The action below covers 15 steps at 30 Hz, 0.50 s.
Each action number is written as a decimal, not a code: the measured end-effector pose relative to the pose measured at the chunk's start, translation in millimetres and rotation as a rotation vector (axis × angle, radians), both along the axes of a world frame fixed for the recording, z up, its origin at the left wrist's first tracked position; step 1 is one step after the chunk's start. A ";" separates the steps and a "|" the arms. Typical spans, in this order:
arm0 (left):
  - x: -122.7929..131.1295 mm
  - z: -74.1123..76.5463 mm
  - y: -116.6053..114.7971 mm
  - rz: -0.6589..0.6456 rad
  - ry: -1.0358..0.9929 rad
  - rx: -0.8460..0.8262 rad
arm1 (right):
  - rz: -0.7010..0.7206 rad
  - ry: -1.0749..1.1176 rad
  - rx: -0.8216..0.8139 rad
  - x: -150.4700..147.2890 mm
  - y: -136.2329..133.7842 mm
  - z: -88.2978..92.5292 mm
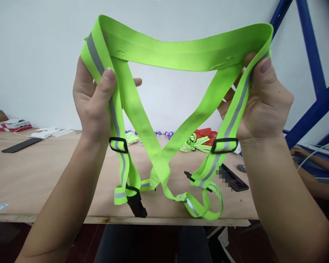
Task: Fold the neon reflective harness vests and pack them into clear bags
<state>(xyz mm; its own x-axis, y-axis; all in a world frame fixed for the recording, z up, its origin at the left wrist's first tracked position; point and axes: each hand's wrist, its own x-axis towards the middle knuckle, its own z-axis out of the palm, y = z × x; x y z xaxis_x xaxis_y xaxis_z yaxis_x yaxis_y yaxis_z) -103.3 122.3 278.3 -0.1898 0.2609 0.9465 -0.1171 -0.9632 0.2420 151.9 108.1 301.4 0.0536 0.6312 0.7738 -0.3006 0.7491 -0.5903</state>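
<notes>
I hold up a neon green strap harness (pixel 178 54) with grey reflective stripes, stretched between both hands above the wooden table (pixel 44 175). My left hand (pixel 94 100) is closed on its left shoulder strap, thumb pressed on the stripe. My right hand (pixel 259 102) is closed on the right strap. Two inner straps cross in a V near the table. Black slide adjusters (pixel 118 145) sit on each side strap. A black buckle (pixel 137 204) hangs at the table's front edge, and the lower loops rest on the wood.
More green straps (pixel 193 143), a red bag (pixel 207 134) and purple pieces lie at the back. A black phone-like device (pixel 233 178) lies to the right, a dark flat bar (pixel 22 145) and papers to the left. Another person's arm (pixel 315 164) rests at far right beside a blue metal frame (pixel 315 73).
</notes>
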 end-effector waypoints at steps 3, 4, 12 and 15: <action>-3.8 -10.2 24.7 -0.070 0.017 -0.097 | -0.018 -0.024 -0.068 -0.9 25.6 -10.2; -5.9 -17.6 36.7 -0.090 0.036 -0.192 | -0.018 -0.023 -0.094 -0.6 39.0 -17.8; -14.9 -144.2 135.3 -0.300 0.227 -1.033 | -0.030 -0.242 -0.525 0.4 158.2 -151.6; -10.5 -191.8 151.2 -0.229 0.296 -1.174 | -0.079 -0.355 -0.625 3.0 180.3 -203.3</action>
<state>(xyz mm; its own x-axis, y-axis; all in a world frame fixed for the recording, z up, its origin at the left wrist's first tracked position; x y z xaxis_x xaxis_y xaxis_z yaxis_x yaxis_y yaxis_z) -113.9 273.6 86.6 0.1543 0.9814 0.1142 -0.0477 -0.1081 0.9930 154.9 288.5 98.1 -0.0701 0.9661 0.2486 0.0297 0.2512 -0.9675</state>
